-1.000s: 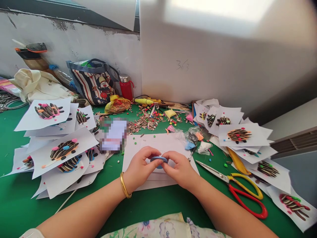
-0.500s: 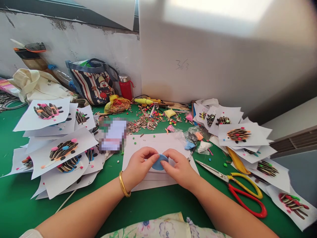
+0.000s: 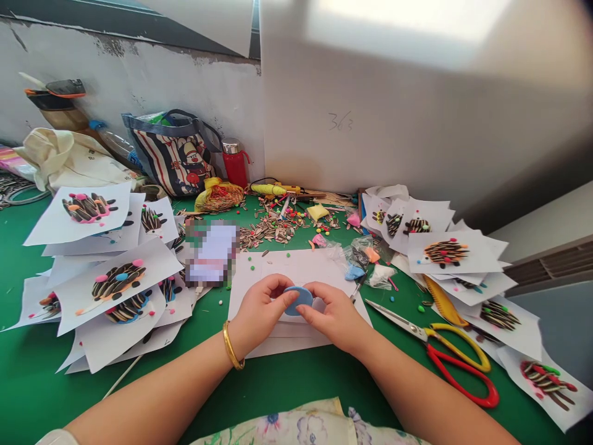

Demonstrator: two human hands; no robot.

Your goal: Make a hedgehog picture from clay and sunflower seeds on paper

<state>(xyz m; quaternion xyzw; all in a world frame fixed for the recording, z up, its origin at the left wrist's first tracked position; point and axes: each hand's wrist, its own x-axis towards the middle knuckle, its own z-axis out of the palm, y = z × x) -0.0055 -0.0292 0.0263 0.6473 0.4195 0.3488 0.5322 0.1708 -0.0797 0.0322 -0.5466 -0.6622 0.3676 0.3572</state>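
Note:
Between my two hands, above the white paper (image 3: 259,337), is a thin flattened disc of blue modelling clay (image 3: 299,301). My left hand (image 3: 265,304) pinches its left edge between thumb and fingers. My right hand (image 3: 331,314) grips the right edge the same way, thumb on the near face. The other fingertips are partly hidden behind the disc. A lump of blue clay (image 3: 354,272) lies at the paper's back right corner, close to a bag of white clay (image 3: 382,275).
Sheets with seed-and-clay figures are piled at left (image 3: 111,281) and right (image 3: 456,250). Large scissors (image 3: 428,337) lie right of the paper, blades pointing towards it. Behind are scattered sunflower seeds (image 3: 273,227), a blurred phone (image 3: 213,253), a red bottle (image 3: 235,164) and a striped bag (image 3: 171,154).
The blue clay disc has turned and shifted slightly left between my fingers, and my right thumb has moved a little left with it. Everything else stays in place.

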